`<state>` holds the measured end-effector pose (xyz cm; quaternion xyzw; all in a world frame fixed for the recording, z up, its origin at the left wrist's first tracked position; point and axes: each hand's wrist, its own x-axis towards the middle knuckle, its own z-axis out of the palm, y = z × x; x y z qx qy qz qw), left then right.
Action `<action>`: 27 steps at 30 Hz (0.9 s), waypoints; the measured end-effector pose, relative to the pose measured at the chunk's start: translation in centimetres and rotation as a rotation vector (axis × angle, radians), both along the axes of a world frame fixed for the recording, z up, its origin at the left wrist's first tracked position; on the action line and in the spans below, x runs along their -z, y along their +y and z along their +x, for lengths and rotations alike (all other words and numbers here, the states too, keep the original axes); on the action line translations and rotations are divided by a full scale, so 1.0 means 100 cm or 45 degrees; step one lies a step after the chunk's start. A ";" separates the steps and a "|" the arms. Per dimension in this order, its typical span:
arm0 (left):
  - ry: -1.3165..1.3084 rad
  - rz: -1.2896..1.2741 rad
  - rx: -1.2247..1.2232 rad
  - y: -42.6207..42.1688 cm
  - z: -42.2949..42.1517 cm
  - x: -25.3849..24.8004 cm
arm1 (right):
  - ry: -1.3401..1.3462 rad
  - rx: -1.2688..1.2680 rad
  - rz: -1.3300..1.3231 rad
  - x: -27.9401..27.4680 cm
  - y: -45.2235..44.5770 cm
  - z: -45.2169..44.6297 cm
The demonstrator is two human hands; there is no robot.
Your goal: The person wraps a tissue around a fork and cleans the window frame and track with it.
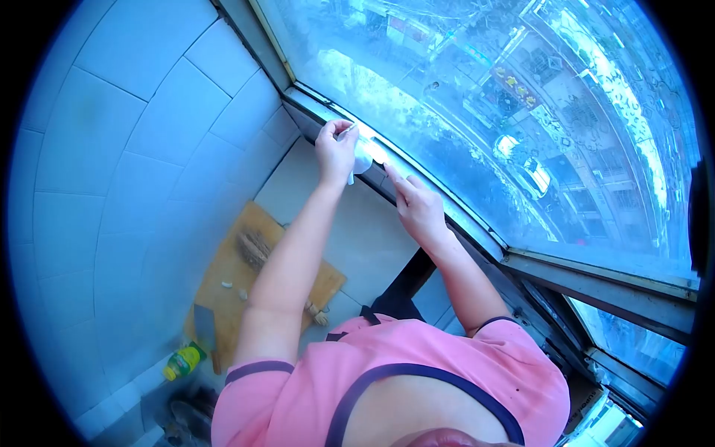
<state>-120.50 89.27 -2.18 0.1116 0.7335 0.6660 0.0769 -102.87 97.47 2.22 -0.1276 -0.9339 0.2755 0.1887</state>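
My left hand (337, 151) is raised at the lower ledge of the window, its fingers pinched on a thin white strip (363, 161). Part of the strip hangs below the fingers, and glare washes out its outline. To its right is my right hand (421, 212), with the index finger stretched toward the ledge and the other fingers loosely curled. The fingertip seems to touch the window ledge (417, 179) beside a small dark patch that I cannot make out. Nothing shows held in this hand.
Below the left arm lies a wooden cutting board (212, 279) with brown root-like pieces (255, 248) and a cleaver (204, 326). A yellow-green bottle (184, 361) stands nearby. The tiled wall (112, 164) is at left; a large window pane (477, 112) fills the upper right.
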 end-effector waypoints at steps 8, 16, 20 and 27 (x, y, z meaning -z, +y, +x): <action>0.141 -0.188 -0.054 -0.001 0.013 -0.005 | -0.145 -0.022 0.075 0.016 0.009 -0.015; 0.747 -0.262 0.165 -0.016 0.011 0.000 | -0.358 -0.012 0.103 0.027 0.003 -0.028; 0.867 -0.283 0.250 -0.024 -0.001 0.001 | -0.303 -0.025 0.082 0.040 -0.001 -0.038; 0.894 -0.383 0.371 -0.026 0.009 -0.005 | -0.410 -0.045 0.050 0.032 0.002 -0.029</action>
